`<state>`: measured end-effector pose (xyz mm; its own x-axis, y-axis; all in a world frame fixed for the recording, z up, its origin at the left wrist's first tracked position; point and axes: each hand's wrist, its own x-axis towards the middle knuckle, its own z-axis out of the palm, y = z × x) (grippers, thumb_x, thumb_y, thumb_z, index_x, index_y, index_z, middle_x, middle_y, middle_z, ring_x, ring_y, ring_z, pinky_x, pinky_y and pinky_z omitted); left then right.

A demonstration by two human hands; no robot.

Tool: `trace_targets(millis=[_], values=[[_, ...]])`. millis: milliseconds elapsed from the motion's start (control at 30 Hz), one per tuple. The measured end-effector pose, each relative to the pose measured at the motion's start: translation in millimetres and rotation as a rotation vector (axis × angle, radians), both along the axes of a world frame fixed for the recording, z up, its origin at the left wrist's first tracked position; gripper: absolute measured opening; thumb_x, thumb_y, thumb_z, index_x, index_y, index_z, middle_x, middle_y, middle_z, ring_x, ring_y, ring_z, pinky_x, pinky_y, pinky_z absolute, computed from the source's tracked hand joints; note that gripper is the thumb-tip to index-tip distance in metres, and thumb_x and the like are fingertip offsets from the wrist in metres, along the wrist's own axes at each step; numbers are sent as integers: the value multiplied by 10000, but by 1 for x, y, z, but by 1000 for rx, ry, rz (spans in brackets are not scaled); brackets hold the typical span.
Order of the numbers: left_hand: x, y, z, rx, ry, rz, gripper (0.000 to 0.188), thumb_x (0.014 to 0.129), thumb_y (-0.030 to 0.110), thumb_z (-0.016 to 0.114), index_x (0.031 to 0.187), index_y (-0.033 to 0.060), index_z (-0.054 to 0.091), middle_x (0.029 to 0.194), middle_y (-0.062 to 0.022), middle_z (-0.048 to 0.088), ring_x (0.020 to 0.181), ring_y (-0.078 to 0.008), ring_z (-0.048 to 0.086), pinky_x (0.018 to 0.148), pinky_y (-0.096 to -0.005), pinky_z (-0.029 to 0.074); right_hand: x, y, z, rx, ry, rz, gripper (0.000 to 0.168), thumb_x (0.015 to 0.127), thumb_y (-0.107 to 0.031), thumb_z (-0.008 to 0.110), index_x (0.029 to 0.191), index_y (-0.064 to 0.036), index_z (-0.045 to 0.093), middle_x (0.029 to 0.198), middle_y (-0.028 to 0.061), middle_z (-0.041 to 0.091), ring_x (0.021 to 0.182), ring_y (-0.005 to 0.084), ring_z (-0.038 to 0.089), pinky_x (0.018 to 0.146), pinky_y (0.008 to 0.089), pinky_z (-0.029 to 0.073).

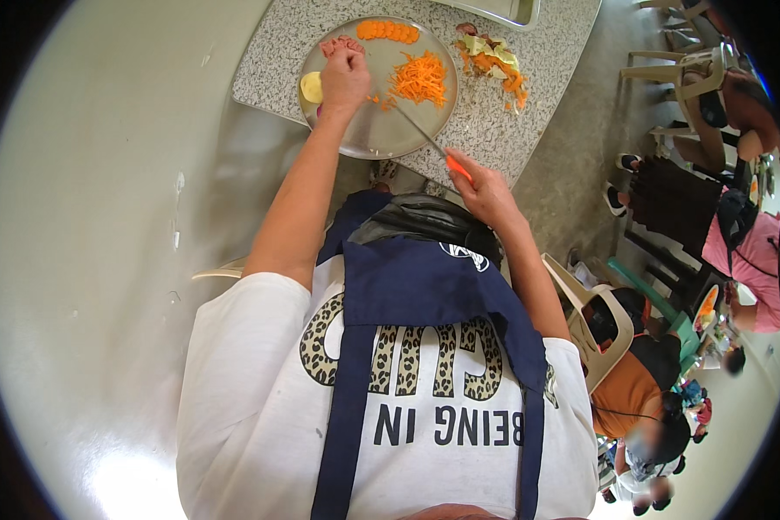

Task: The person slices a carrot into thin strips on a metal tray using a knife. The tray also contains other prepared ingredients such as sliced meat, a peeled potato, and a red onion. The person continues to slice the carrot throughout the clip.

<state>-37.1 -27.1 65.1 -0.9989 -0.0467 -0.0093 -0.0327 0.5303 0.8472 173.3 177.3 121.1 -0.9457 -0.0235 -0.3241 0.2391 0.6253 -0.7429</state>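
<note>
A round metal tray (377, 146) lies on the speckled table before me. My left hand (346, 79) is over its left side with curled fingers, touching chopped pink meat (342, 45); whether it grips any is hidden. My right hand (487, 192) holds a knife (422, 132) by its orange handle, with the blade's tip low over the tray near small orange scraps (387, 103). Shredded carrot (420, 78) is heaped at the tray's right, and sliced carrot rounds (387, 31) line its far edge. A peeled pale-yellow vegetable (311, 88) and a partly hidden purple piece (319, 110) sit beside my left wrist.
Peelings and leafy scraps (493, 57) lie on the table (562, 45) right of the tray. A rectangular metal pan (526, 16) stands at the far edge. A pale wall (123, 162) rises at left. Plastic chairs (708, 68) and several people are at right.
</note>
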Motion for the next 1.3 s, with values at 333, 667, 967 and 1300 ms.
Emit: trace_targets(millis=[333, 667, 967, 1300], values=[[56, -54, 10, -124, -167, -100, 222, 852, 201, 611, 857, -16, 658, 747, -173, 673, 685, -293, 667, 655, -357, 511, -24, -9, -18, 23, -30, 81, 383, 901, -225, 552, 1275, -145, 564, 948, 229, 665, 861, 404, 638, 772, 469, 497], [94, -69, 2, -264, -203, -54, 194, 835, 185, 609, 920, 18, 658, 781, -182, 680, 729, -333, 668, 683, -399, 521, -26, -30, -11, 47, 33, 74, 366, 909, -231, 521, 1260, -133, 552, 895, 244, 662, 839, 428, 634, 750, 510, 490], [95, -76, 3, -420, -164, -50, 253, 825, 220, 613, 966, 18, 670, 857, -180, 686, 816, -343, 664, 731, -428, 519, -34, -35, -28, 83, 82, -71, 367, 929, -251, 504, 1253, -82, 539, 903, 255, 656, 837, 442, 629, 751, 522, 487], [89, -60, -9, -372, -255, 61, 224, 821, 272, 635, 872, 65, 702, 798, -153, 692, 771, -340, 671, 705, -439, 525, -23, -28, -1, 78, -24, 71, 350, 886, -228, 535, 1213, -121, 597, 922, 240, 662, 868, 425, 632, 780, 505, 490]])
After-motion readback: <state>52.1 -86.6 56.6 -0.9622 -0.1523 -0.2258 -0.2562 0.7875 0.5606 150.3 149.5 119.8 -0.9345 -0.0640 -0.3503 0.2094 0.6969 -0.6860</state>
